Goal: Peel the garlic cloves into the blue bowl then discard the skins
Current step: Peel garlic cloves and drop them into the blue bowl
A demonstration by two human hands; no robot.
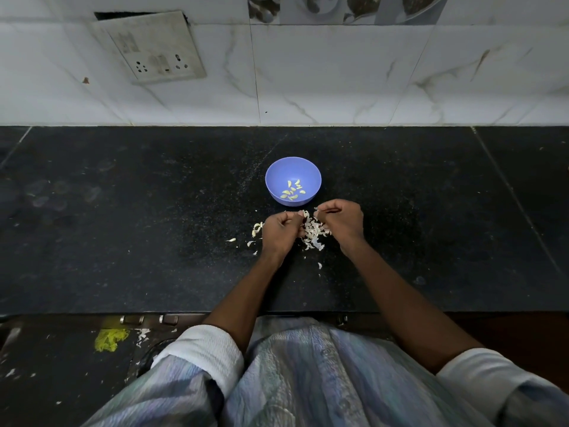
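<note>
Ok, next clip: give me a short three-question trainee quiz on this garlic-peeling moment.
1. True or false: the round blue plastic bowl holds peeled pale garlic cloves.
2. Where do the papery white garlic skins lie? A) in the bowl B) on the black stone counter C) on the wall tiles
3. Fill in: the left hand and right hand work just ___ the bowl, on the person's side.

Key: 1 true; 2 B; 3 in front of

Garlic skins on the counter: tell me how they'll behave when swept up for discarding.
The garlic skins look thin, curled and flaky, so probably very light and floppy, apt to scatter. Stray bits already lie apart from the pile on the black counter, so some may get missed. They would likely crush rather than resist when pinched.
</note>
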